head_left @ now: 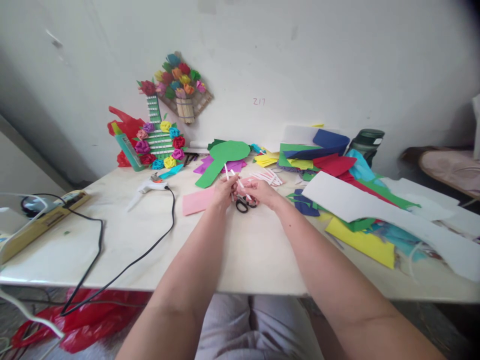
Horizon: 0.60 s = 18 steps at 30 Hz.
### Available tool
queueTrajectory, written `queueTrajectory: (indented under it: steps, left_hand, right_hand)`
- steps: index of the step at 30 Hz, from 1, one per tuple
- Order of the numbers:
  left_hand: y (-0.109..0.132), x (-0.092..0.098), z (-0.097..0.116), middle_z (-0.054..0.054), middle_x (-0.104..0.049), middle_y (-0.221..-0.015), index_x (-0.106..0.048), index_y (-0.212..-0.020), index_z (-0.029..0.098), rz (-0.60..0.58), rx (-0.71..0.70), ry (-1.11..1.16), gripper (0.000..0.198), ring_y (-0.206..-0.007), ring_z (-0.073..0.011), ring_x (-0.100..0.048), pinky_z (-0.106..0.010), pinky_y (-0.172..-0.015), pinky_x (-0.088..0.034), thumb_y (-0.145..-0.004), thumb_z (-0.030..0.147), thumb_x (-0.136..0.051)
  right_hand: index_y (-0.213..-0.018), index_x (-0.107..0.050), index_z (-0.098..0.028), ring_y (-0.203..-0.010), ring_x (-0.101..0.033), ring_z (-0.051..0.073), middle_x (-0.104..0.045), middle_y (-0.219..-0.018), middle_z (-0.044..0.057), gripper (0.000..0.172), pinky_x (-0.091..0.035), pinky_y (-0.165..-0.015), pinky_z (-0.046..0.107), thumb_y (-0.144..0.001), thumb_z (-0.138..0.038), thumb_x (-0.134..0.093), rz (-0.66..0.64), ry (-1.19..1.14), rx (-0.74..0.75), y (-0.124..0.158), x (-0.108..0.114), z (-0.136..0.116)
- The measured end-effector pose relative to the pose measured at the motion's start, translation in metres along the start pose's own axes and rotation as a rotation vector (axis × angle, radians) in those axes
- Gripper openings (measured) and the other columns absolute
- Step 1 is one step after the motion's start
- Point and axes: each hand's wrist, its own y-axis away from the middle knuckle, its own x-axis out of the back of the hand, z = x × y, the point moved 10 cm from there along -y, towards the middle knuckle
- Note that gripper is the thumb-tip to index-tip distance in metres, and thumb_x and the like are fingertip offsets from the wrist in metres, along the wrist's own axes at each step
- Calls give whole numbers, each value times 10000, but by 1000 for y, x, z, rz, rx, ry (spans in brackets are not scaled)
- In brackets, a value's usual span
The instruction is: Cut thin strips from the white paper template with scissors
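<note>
My left hand (225, 191) is closed on a thin white strip (226, 171) that sticks up past its fingers. Close beside it, my right hand (261, 192) pinches another white strip (237, 178) slanting between the two hands. Black-handled scissors (242, 205) lie on the table just below the fingers. Several white strips (268, 176) lie behind my right hand. A pink sheet (197, 201) rests left of my left hand, and a green paper shape (227, 154) with a rounded head lies behind the hands.
A white glue gun (147, 187) with a black cord lies at the left, near a power strip (45, 225). Paper-flower decorations (164, 142) and a green glue bottle (128, 150) stand behind. Coloured sheets and a large white cutout (375, 210) cover the right side.
</note>
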Motion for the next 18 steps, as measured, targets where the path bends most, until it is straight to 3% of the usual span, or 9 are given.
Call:
queueTrajectory:
  steps: [5,11,18]
  left_hand:
    - [-1,-3,2,76,-380,-435,-558,-702,135,-13,-37,70,312,-320,-31,-302,-172,-313,-204,-652,390,-732]
    - [-6,-2,5,90,-340,-438,-563,-701,129,-1,-74,221,314,-324,-9,-255,-148,-317,-197,-652,381,-743]
    - [-7,-5,-4,76,-378,-440,-579,-728,140,-25,7,135,317,-319,-31,-324,-153,-313,-230,-678,425,-708]
  right_hand:
    - [-594,-579,-137,-307,-425,64,-507,-396,-51,171,-320,-331,181,-741,-215,-617,79,-41,-20,-2,2,4]
    - [-680,-608,-128,-291,-412,53,-547,-413,-36,183,-262,-297,163,-758,-294,-611,-32,-274,-28,2,-12,3]
    - [-690,-611,-144,-281,-398,50,-550,-421,-33,265,-219,-291,163,-803,-377,-561,32,-99,-17,-1,-11,6]
